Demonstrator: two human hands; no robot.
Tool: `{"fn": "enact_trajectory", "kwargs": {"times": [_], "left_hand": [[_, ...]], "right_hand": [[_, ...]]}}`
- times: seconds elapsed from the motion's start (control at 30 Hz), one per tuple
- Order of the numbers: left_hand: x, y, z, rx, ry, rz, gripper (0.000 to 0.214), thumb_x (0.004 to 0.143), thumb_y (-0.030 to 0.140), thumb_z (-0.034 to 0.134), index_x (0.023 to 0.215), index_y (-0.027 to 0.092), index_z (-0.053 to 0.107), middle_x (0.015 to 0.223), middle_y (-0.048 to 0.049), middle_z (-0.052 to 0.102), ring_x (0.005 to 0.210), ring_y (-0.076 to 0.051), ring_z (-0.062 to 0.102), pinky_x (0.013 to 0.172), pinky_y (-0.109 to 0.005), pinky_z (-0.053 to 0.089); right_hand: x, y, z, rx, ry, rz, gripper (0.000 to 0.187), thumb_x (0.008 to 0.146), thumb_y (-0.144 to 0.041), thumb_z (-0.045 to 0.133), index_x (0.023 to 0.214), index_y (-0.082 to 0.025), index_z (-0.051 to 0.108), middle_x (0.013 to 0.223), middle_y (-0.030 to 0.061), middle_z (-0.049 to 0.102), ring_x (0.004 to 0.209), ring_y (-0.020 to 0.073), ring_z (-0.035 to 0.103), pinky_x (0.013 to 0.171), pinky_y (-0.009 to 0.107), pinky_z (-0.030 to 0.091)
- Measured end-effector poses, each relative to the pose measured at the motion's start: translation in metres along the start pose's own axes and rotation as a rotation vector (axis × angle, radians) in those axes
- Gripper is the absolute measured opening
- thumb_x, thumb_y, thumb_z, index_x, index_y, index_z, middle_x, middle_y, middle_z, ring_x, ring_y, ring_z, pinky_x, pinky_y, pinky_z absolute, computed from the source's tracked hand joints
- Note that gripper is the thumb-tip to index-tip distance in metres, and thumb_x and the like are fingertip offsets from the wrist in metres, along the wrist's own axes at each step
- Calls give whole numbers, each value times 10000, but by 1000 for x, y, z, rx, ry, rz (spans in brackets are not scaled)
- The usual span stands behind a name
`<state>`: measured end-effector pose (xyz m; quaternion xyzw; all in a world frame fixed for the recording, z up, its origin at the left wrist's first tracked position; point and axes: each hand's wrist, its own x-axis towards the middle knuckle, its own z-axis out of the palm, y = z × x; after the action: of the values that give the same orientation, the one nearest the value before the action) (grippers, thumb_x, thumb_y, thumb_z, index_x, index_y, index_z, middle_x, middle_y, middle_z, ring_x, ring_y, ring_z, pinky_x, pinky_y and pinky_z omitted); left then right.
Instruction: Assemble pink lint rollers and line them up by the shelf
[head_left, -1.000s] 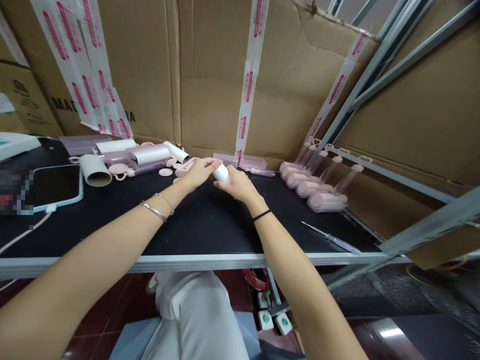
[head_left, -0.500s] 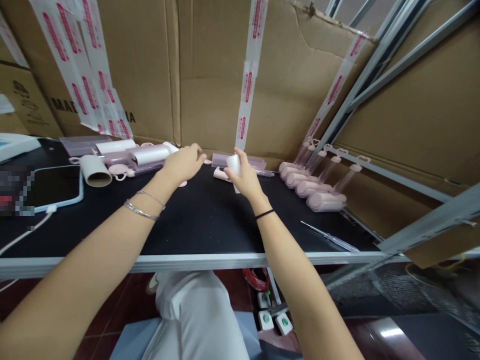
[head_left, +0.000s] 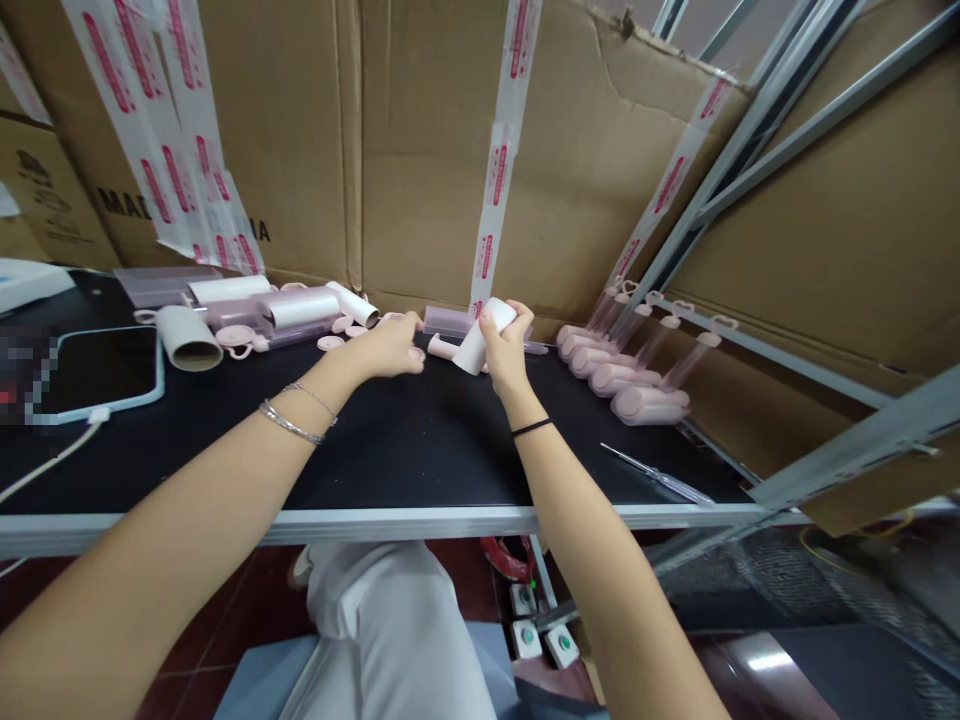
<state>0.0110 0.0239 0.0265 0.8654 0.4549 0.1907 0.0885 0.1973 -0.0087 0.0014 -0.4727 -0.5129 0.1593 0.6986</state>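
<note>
My right hand [head_left: 508,352] grips a small white paper roll [head_left: 480,338], tilted with its lower end toward my left hand. My left hand [head_left: 390,347] is closed in a pinch just left of it; a bit of pink shows at the fingertips, but I cannot make out what it holds. A pink handle piece [head_left: 441,347] lies on the black mat between the two hands. Behind them lies a clear plastic cover [head_left: 450,320].
Loose white rolls [head_left: 304,308], pink caps and a cardboard tube [head_left: 187,338] lie at the back left, near a tablet [head_left: 105,370] with a cable. Several assembled pink rollers [head_left: 637,385] lie in a row at the right. Tweezers [head_left: 656,475] rest near the table's front right. Cardboard walls stand behind.
My right hand has lifted the white roll and tilted it. My left hand let go of the roll, reached to the parts at the back, then came back toward the roll, closed.
</note>
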Motion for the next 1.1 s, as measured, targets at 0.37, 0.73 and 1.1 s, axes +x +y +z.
{"fn": "enact_trajectory", "kwargs": {"times": [0.37, 0.73, 1.1], "left_hand": [[-1, 29, 21, -766, 227, 270, 605, 714, 269, 681, 1266, 140, 469, 1198, -152, 633, 954, -191, 647, 873, -382, 525], [-4, 34, 27, -625, 374, 369, 401, 753, 237, 652, 1144, 160, 606, 1112, -86, 679, 845, -148, 640, 784, -295, 514], [-2, 17, 34, -353, 143, 511, 1323, 462, 435, 853, 1487, 218, 46, 1556, -202, 77, 1434, -367, 139, 1136, -527, 202]], "right_hand": [[-2, -11, 15, 572, 339, 337, 301, 859, -363, 526, 1006, -260, 285, 966, -1, 526, 817, 97, 634, 755, 275, 562], [-9, -8, 21, 763, 274, 419, 193, 884, -363, 516, 924, -225, 387, 764, -32, 548, 624, 89, 594, 565, 219, 541], [-21, -17, 23, 378, -245, 345, 375, 753, -452, 654, 1001, -244, 463, 766, -33, 583, 649, 119, 588, 626, 253, 530]]}}
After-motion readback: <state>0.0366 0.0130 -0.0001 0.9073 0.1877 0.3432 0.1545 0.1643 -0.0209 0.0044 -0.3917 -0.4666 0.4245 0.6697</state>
